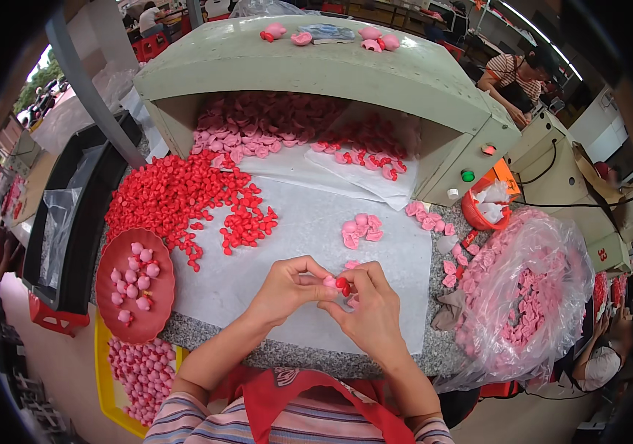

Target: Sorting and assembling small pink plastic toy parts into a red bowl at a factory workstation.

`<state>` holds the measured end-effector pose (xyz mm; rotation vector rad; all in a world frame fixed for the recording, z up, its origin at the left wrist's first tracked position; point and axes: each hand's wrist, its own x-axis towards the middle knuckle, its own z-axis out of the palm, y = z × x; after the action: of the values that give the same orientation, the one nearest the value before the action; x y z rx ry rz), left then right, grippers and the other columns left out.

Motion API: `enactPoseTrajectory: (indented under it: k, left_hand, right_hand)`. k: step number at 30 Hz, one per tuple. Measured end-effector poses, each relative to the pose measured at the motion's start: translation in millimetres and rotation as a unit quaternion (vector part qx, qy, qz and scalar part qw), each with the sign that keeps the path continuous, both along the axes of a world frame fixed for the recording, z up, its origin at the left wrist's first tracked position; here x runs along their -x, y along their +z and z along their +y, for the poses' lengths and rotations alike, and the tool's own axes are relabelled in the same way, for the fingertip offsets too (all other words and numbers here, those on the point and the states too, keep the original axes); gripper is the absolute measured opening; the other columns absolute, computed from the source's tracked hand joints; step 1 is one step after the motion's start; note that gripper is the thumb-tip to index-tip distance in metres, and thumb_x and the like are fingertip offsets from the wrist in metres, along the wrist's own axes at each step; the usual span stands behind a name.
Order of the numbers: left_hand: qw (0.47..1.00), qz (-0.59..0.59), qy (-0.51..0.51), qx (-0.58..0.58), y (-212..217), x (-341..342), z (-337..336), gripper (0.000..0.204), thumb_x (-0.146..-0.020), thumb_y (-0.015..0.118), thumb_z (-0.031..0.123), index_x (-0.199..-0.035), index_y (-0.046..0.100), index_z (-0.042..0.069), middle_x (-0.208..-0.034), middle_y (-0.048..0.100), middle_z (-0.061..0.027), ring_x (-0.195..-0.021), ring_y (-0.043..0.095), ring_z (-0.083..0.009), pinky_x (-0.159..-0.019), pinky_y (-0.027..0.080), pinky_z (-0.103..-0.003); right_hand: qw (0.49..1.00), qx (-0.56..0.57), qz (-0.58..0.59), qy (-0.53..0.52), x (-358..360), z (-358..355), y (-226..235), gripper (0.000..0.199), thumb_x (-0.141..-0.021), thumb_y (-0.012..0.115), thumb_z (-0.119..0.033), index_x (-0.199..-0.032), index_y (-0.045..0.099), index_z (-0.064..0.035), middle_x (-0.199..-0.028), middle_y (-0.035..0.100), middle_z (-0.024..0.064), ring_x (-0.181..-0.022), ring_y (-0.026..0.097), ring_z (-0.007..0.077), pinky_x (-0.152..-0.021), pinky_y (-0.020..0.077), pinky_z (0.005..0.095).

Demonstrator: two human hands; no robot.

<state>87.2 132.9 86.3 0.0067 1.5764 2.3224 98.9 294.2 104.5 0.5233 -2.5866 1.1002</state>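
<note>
Worktop [298, 355], pink piece [329, 282] in left hand [287, 293], red piece [343, 286] in right hand [368, 309]

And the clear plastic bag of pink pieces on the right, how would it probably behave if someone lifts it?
The clear plastic bag would probably feel floppy, since its thin film is creased and crumpled. It may also sag and change shape, because many small, separate pink pieces fill it.

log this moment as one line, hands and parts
left hand: pinching pink piece; right hand: holding red piece; beyond: pink cluster on white paper; left side: red pile, dish
</note>
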Motion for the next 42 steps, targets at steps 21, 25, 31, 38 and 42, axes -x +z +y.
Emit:
enactPoseTrajectory:
  k: [21,25,31,38,42]
  left_hand:
    - [0.816,0.379,0.255,0.353,-86,219,6,0.012,-0.07,0.069,-0.004,-0.075,0.06,0.0,-0.084,0.059,-0.0086,-0.076,0.061,-0.0196,-0.067,0.051,-0.028]
    - [0.684,0.484,0.254,0.483,-98,252,-14,0.009,-0.073,0.067,0.004,-0.082,0.065,0.002,-0.089,0.059,-0.0101,-0.08,0.06,-0.0249,-0.069,0.051,-0.033]
    - [0.691,0.439,0.352,0.453,-28,195,-69,0.013,-0.076,0.064,0.005,-0.089,0.067,0.003,-0.095,0.061,-0.0098,-0.081,0.061,-0.0236,-0.072,0.049,-0.031]
    - [0.814,0.232,0.352,0.4,-30,47,-92,0.013,-0.08,0.063,0.004,-0.093,0.065,0.002,-0.085,0.062,-0.0069,-0.073,0.06,-0.0128,-0.059,0.048,-0.024]
    - [0.873,0.228,0.147,0.407,-43,1,-39,0.015,-0.077,0.066,0.004,-0.091,0.065,0.004,-0.082,0.06,-0.0071,-0.069,0.06,-0.0153,-0.058,0.049,-0.027]
  right_hand:
    - [0.996,-0.03,0.066,-0.061,153,19,-39,0.061,-0.065,0.074,-0.01,-0.119,0.045,-0.0078,-0.111,0.05,0.0125,-0.08,0.062,0.0226,-0.059,0.0496,0.0311]
    - [0.998,-0.042,0.04,0.002,139,13,-35,0.03,-0.072,0.07,-0.008,-0.1,0.06,-0.0033,-0.093,0.058,0.009,-0.07,0.063,0.0197,-0.058,0.0497,0.0304]
    - [0.989,-0.015,-0.053,0.135,114,-57,-65,0.016,-0.073,0.063,-0.004,-0.089,0.063,-0.0033,-0.088,0.059,0.0091,-0.066,0.06,0.0256,-0.062,0.0489,0.0367]
    - [0.988,-0.085,0.0,0.129,152,-116,-104,0.022,-0.072,0.06,-0.002,-0.092,0.066,-0.0087,-0.091,0.058,0.012,-0.077,0.061,0.0314,-0.07,0.0497,0.0396]
    - [0.986,-0.071,-0.104,0.109,161,-93,-100,0.023,-0.071,0.063,-0.007,-0.093,0.067,-0.0097,-0.091,0.059,0.0127,-0.074,0.061,0.031,-0.069,0.0491,0.0395]
